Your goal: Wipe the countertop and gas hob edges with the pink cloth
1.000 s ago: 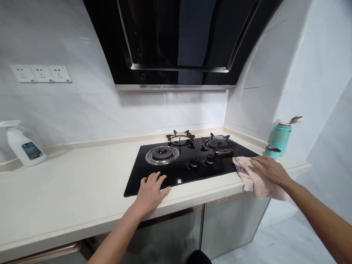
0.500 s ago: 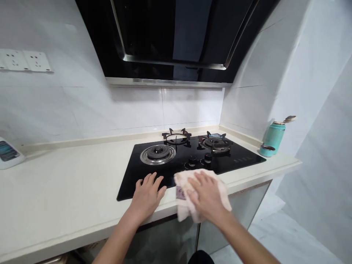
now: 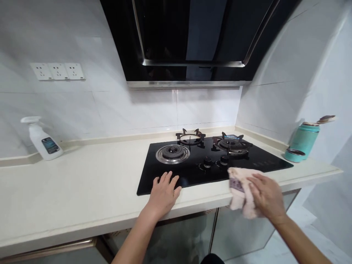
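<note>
One cloth (image 3: pixel 243 180) (right hand (image 3: pixel 267 193))—two knobs (image 3: pixel 207 161) (image 3: pixel 224 159), one hob (image 3: pixel 192 175)

The person's left hand (image 3: pixel 164 194) is bare, with slim fingers and a thumb that is shorter than they are. The right hand (image 3: pixel 265 196) is also bare; it is a little blurred, so its nails and small marks cannot be read. The left forearm (image 3: pixel 137 234) and the right forearm (image 3: pixel 298 234) are bare too, slender and smooth in outline, narrower toward the wrists. At the near edge appears a rounded black shape (image 3: pixel 211 259), perhaps clothing or footwear.
</note>
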